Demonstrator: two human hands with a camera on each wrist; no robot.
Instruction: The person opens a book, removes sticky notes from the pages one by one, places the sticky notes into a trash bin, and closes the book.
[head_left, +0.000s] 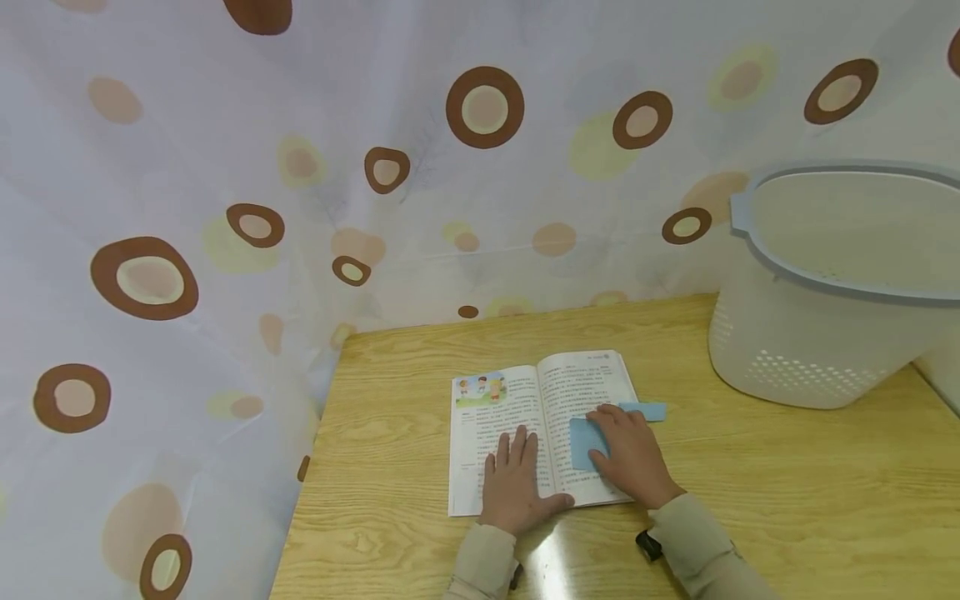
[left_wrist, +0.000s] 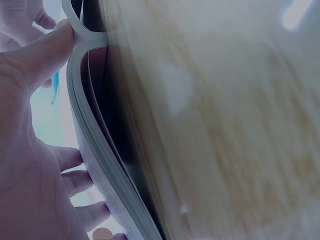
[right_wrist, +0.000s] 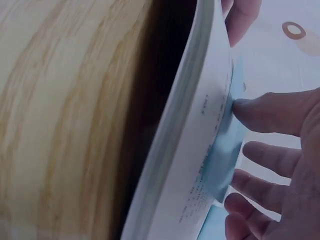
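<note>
An open book (head_left: pixel 566 383) with printed pages lies on the wooden table, a coloured picture of children at the top of its left page. My left hand (head_left: pixel 513 483) rests flat on the lower left page, fingers spread, its thumb across the bottom by the spine. On the right page lies a square blue paper (head_left: pixel 583 446), partly hidden under my right hand (head_left: pixel 633 454). That hand's thumb and fingertips touch the paper, as the right wrist view also shows. A second blue slip (head_left: pixel 652 412) sticks out past the book's right edge, above the right hand.
A large white plastic basket (head_left: pixel 795 333) with a grey rim stands at the table's back right. Behind the wooden table (head_left: pixel 390 467) hangs a white sheet (head_left: pixel 420 75) patterned with brown rings and pale spots.
</note>
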